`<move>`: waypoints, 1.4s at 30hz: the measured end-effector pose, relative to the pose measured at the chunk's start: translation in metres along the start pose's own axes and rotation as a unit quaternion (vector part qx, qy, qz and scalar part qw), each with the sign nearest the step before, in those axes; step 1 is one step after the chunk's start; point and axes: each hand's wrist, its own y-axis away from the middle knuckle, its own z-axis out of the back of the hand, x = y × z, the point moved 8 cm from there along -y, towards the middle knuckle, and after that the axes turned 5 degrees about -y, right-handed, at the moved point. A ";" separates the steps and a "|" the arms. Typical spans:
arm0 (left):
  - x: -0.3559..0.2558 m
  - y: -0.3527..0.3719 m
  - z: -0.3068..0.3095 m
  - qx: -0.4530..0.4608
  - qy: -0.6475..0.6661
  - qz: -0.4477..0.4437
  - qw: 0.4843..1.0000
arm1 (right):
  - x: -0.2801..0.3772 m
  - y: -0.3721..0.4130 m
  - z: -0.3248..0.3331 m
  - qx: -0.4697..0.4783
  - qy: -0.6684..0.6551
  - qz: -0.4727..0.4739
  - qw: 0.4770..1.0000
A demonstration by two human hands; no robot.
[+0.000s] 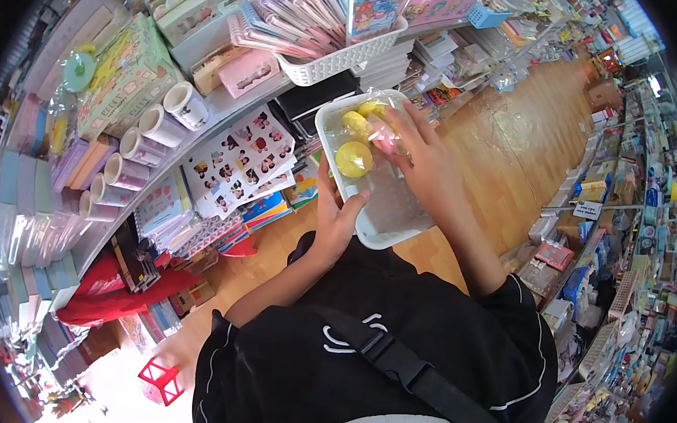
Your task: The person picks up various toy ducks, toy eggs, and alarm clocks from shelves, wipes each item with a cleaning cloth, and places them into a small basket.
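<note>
A white plastic basket (390, 228) is held in front of my body, with my left hand (336, 218) gripping its left side, thumb over the rim. Inside, toward its far end, lie yellow items (354, 159) in clear wrapping and a pink item (384, 137). My right hand (426, 158) reaches over the basket's right side, its fingers bent onto the wrapped pink item. Its fingertips are partly hidden by clear plastic.
A shelf at the left and top holds rolls of tape-like items (185, 106), a white basket of notebooks (307, 72) and sticker sheets (235, 163). Packed shelves line the right. A red stool-like object (160, 381) is on the floor (497, 147) lower left.
</note>
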 end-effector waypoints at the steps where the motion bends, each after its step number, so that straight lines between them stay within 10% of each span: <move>1: -0.002 0.000 -0.001 0.009 -0.013 -0.001 1.000 | 0.007 -0.002 0.007 -0.020 0.061 0.041 0.997; 12: 0.011 0.000 0.001 0.001 -0.020 0.026 0.999 | -0.017 -0.014 0.001 -0.058 0.097 0.039 0.993; 17: 0.019 0.000 0.010 -0.026 -0.013 0.096 0.995 | -0.035 -0.020 0.000 0.050 -0.136 0.044 0.988; 24: 0.020 0.001 0.009 -0.013 -0.054 0.042 0.998 | -0.020 -0.036 -0.021 0.123 -0.027 0.027 0.992; 42: 0.011 -0.004 0.010 -0.034 -0.032 0.019 0.999 | -0.048 -0.027 -0.017 -0.054 -0.077 -0.121 0.988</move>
